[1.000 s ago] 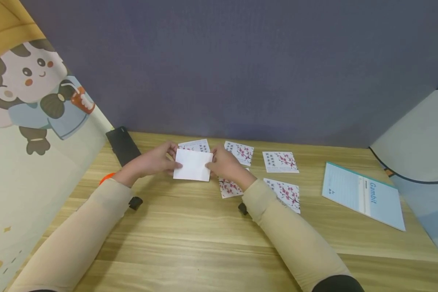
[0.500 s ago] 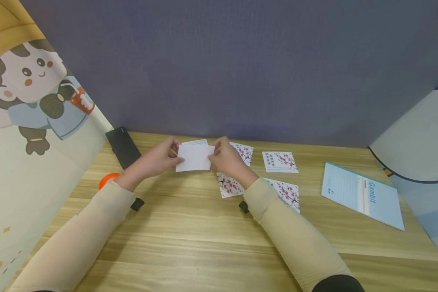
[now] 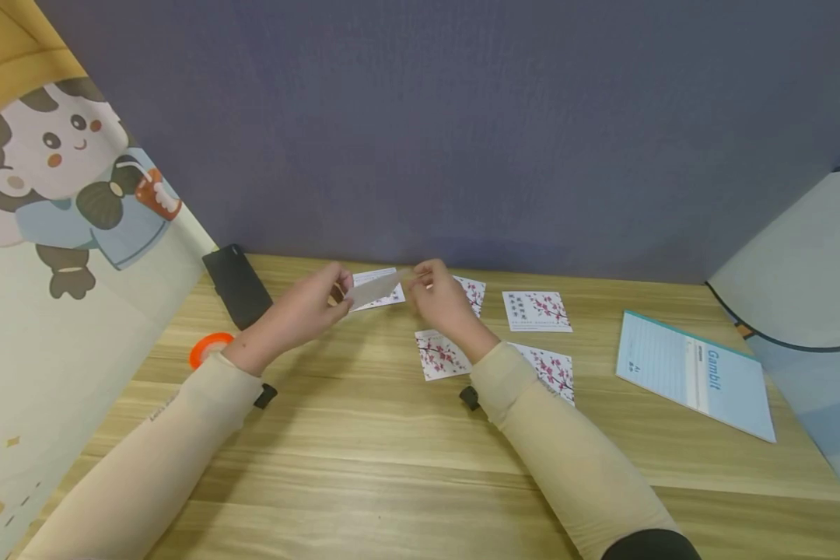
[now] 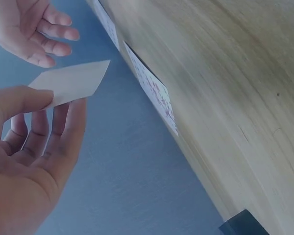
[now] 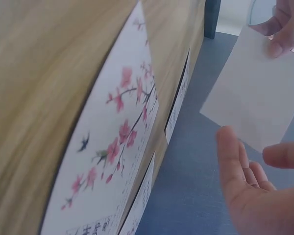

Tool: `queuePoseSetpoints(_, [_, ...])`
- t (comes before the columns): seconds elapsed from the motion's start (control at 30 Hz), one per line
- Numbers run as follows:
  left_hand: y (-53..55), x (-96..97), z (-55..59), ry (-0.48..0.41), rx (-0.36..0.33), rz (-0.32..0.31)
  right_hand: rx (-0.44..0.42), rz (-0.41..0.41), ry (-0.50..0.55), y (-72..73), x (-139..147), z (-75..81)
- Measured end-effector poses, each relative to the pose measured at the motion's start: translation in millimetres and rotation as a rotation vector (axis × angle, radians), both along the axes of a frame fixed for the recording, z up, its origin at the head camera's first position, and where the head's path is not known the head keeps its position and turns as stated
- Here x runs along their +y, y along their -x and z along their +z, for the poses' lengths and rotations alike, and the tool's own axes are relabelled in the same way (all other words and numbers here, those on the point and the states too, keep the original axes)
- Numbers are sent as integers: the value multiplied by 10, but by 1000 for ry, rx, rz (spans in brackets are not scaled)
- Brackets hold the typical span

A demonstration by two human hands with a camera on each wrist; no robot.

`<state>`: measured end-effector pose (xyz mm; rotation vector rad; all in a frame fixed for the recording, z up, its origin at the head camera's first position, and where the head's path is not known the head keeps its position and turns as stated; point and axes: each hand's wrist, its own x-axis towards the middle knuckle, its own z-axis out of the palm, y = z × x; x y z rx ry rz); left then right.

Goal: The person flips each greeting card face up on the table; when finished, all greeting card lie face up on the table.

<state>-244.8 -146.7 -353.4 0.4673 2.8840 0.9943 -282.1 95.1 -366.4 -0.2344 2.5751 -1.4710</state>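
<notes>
My left hand (image 3: 304,311) pinches a blank white card (image 3: 372,292) by one end, thumb on top, and holds it tilted above the table. In the left wrist view, my right hand (image 4: 36,32) is just beyond the card with its fingers spread and apart from it. The right wrist view shows the right thumb and forefinger (image 5: 228,147) parted near the card's lower corner. Under the held card lies a blossom-printed card (image 3: 374,274). Others lie by the right hand: a partly covered card (image 3: 474,292) and a nearer card (image 3: 439,358).
Two more blossom cards, a far card (image 3: 537,311) and a near card (image 3: 556,372), lie to the right. Further right is a light blue notebook (image 3: 696,373). A black flat object (image 3: 238,286) and an orange ring (image 3: 197,354) lie left. A dark panel (image 3: 462,140) stands behind.
The white card has moved slightly away and turned from facing me to nearly edge-on. My right fingers have come off its right edge, while the left hand keeps hold.
</notes>
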Motion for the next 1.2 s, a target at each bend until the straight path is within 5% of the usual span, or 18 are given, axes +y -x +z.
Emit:
queuePoseSetpoints(0.3, [-67,17,-21,41,178,-20,-197,-4,242,-2,-15,-34])
queuePoseSetpoints(0.63, [-109,57,3,43,259,-28,-400,10,509,-18,-41,-23])
queuePoseSetpoints(1.2, [-130,20,-80,78,462,-139,-460,7,586,-6,-11,-13])
